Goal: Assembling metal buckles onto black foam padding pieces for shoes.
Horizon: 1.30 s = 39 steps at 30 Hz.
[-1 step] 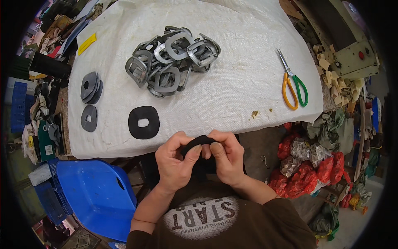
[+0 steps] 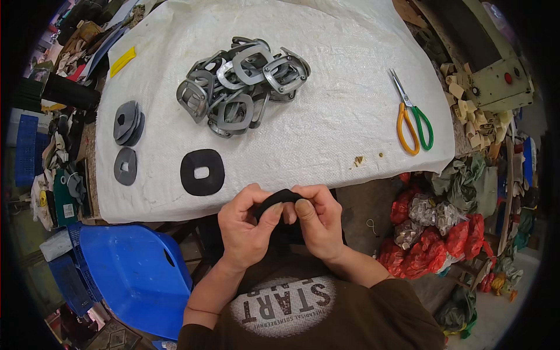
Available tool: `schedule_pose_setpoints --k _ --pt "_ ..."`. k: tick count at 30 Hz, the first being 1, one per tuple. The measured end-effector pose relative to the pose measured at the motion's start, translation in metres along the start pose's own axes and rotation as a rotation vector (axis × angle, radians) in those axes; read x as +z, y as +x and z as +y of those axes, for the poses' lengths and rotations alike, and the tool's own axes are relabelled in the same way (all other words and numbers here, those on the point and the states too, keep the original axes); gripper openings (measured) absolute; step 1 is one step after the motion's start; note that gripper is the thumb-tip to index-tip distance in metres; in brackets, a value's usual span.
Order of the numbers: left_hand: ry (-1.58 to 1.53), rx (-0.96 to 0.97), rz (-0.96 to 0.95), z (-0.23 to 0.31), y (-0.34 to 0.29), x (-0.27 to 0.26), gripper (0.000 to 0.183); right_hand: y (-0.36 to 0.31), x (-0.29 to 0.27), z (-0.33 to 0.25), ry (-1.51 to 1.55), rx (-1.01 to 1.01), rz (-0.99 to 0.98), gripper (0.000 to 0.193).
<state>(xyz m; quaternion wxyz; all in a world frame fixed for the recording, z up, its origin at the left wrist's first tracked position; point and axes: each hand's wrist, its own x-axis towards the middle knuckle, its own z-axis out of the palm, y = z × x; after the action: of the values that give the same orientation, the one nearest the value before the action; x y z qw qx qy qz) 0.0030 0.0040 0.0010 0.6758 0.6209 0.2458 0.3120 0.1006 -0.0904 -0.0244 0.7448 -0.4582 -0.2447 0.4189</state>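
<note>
In front of my body, just off the table's near edge, my left hand and my right hand pinch a black pad between thumbs and fingers. The pad arches upward between the hands; its lower part merges with the dark clothing behind it. A flat black rounded-square pad with a small central hole lies on the table near my left hand. Farther left are a single grey pad and a small stack of grey pads. A heap of grey rounded frames sits beyond them.
A white woven sheet covers the table. Scissors with orange and green handles lie at right, a yellow strip at far left. Below the left edge stands a blue plastic bin. Red plastic bags crowd the lower right.
</note>
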Motion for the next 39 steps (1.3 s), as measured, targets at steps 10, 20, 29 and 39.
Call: schedule_pose_setpoints --k 10,20,29,39 --pt "-0.286 -0.078 0.186 -0.014 -0.002 0.003 0.015 0.003 0.007 0.006 0.168 -0.032 0.056 0.026" --pt "-0.179 -0.15 -0.06 0.001 0.004 -0.011 0.013 0.017 -0.016 -0.013 0.194 0.157 -0.174 0.016" --pt "-0.037 0.023 -0.089 -0.003 0.006 -0.013 0.013 0.01 -0.013 -0.013 0.379 0.356 -0.141 0.016" --pt "-0.007 0.15 -0.164 -0.008 0.006 -0.014 0.02 0.009 -0.012 0.0 0.692 0.333 -0.341 0.018"
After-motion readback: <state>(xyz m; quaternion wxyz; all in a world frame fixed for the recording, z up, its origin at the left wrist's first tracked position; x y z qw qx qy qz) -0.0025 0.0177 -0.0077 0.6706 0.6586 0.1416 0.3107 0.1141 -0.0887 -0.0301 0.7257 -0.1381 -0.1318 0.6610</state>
